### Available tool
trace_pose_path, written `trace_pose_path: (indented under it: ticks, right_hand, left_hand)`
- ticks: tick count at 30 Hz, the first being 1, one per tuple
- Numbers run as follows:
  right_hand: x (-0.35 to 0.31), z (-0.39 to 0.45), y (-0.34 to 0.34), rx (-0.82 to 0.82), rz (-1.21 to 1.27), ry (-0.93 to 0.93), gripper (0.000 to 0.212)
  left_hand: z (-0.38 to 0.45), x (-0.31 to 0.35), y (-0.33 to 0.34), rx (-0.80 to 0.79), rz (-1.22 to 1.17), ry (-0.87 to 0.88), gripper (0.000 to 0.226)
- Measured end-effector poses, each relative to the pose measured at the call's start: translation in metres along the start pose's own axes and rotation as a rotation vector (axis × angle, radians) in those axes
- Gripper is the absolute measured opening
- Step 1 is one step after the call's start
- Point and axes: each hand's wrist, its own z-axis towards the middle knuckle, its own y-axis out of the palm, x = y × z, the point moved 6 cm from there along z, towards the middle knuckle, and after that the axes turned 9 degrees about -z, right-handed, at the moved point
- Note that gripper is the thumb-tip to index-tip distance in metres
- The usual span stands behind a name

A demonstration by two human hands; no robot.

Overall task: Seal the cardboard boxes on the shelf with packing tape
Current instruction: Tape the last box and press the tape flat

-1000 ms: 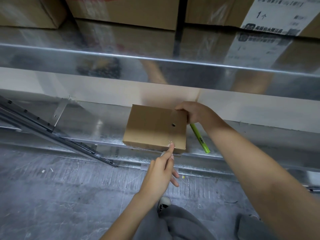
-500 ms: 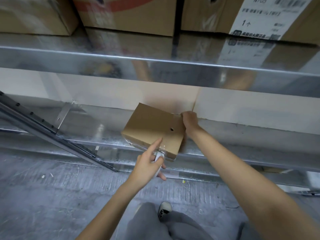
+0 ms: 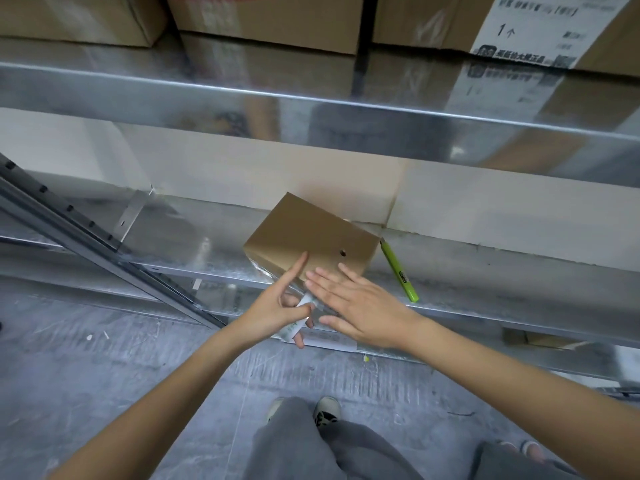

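So, shelf unit: metal rack (image 3: 104, 258), shiny galvanised decks, slotted diagonal brace low on the left.
Upper deck: large cardboard cartons (image 3: 270, 26) in a row; the right one carries a white printed label (image 3: 530, 32), text blurred.
Floor: grey concrete (image 3: 104, 375), scuffed, with a few white specks.
Person: grey trousers (image 3: 311, 445) and one patterned shoe (image 3: 325, 410) at bottom centre, both forearms reaching up toward the lower deck.
Box: small brown cardboard box (image 3: 311, 233) on the lower deck at its front edge, turned at an angle, near corner over the lip; one small round hole in the top face.
Right hand: right hand (image 3: 360, 306) flat, fingers straight and spread, fingertips on the near edge of the box top; holds nothing.
Left hand: left hand (image 3: 273, 310) just left of the right one, index finger extended with its tip touching the box top, thumb and lower fingers pinching a small whitish piece (image 3: 294, 323). Can't tell what that piece is.
Tape: clear glossy film (image 3: 266, 271) wrinkled over the box's near-left corner; can't tell if it joins the piece in the left hand.
Marker: lime-green pen (image 3: 401, 275) flat on the deck just right of the box, not touching it.
Paper: white slip (image 3: 329, 341) stuck on the front lip below the hands, print unreadable.
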Motion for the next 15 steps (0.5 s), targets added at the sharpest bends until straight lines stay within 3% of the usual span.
trace_pose_path:
  ticks: [9, 12, 15]
  right_hand:
    - [0.084, -0.003, -0.007, -0.069, 0.082, 0.314, 0.081]
    - [0.095, -0.003, 0.0, -0.027, 0.223, 0.498, 0.097]
    - [0.098, -0.004, -0.001, -0.046, 0.38, 0.574, 0.099]
  left_hand:
    - [0.005, -0.001, -0.004, 0.009, 0.065, -0.034, 0.082]
    - [0.005, -0.001, -0.003, 0.021, 0.046, -0.031, 0.082]
    - [0.004, -0.001, -0.002, 0.003, 0.018, -0.022, 0.082]
